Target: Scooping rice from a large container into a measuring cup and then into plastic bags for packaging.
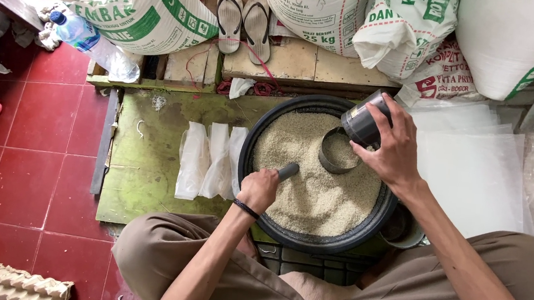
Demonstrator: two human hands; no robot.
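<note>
Centrally, the basin [269, 130] holds rice [315, 187]. Right hand [394, 149] fingers wrap closed around a grey cup [364, 121] over the far rim. Left hand [258, 189] fists a handle [288, 171] at the near-left rim. Bags [210, 161] lie left.

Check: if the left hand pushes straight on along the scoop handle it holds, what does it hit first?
Likely the metal ring standing in the rice. The left hand points its dark scoop handle up-right, already at rice level; depth unclear.
</note>
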